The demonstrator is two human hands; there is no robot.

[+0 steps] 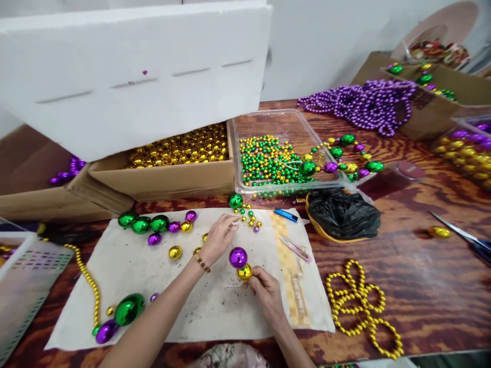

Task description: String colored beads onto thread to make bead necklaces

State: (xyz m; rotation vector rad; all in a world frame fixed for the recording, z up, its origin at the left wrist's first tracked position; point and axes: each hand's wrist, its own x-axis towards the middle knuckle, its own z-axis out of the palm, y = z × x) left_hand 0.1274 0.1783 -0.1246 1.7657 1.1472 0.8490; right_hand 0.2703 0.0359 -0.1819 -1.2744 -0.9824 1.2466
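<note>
My right hand (pixel 264 292) pinches a shiny gold bead (pixel 244 273) above the white cloth (pixel 153 276). A purple bead (pixel 238 257) sits against it on the same string, with a bit of green between them. My left hand (pixel 220 239), a beaded bracelet at its wrist, is just above the purple bead, fingers closed together at what looks like the thin string. Small green and gold beads (pixel 250 223) lie right of its fingertips, below a larger green bead (pixel 235 200). Left on the cloth are green beads (pixel 141 225), purple beads (pixel 154 238) and a gold bead (pixel 175 252).
Behind the cloth stand a cardboard box (pixel 164 179) of gold beads and a clear tray (pixel 264 188) of small beads. Pink-handled snips (pixel 295 249), a black-lined basket (pixel 343 214), a gold bead chain (pixel 358 295) and scissors (pixel 456 230) lie to the right. A white basket (pixel 34 286) is left.
</note>
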